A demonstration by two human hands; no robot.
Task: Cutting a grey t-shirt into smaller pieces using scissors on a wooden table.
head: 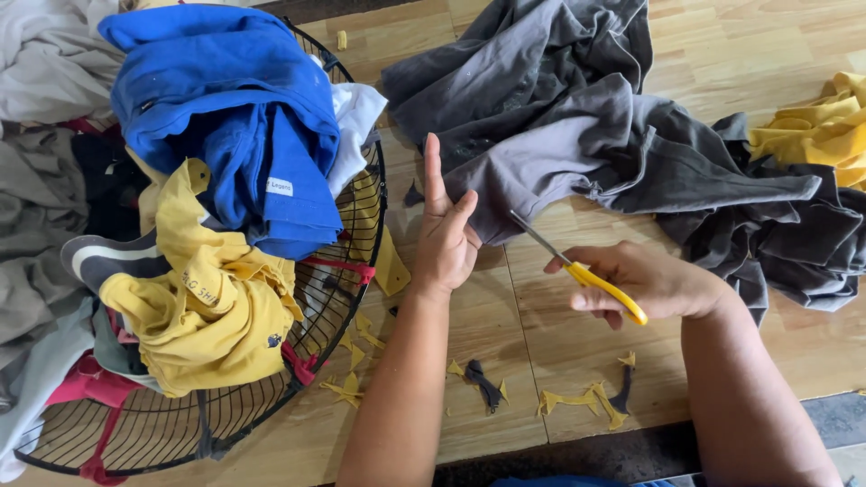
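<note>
scissors (577, 268) with yellow handles sit in my right hand (645, 281), fingers curled through the loops and the blades slightly parted, tips aimed at the hem of the grey garment (577, 149). that grey garment lies crumpled over the far middle of the wooden table (541, 334) and runs toward the right edge, where its darker folds bunch up. my left hand (445, 236) holds nothing: it is spread, index finger stretched straight out, thumb angled toward the cloth, its fingertips right at the near edge of the grey fabric; i cannot tell whether they press it. the two hands are near each other, with bare wood between them.

on the left side of the table a round black wire basket (356, 271) carries a blue shirt (244, 117) on top, a yellow shirt (207, 307) below it toward the near edge, and a white piece (356, 113) tucked beside the blue one. more pale and grey clothes (41, 180) pile up at the left edge. small yellow and dark scraps (577, 397) lie scattered along the near edge, just in front of my forearms. another yellow garment (816, 126) rests at the far right corner, touching the grey one.
</note>
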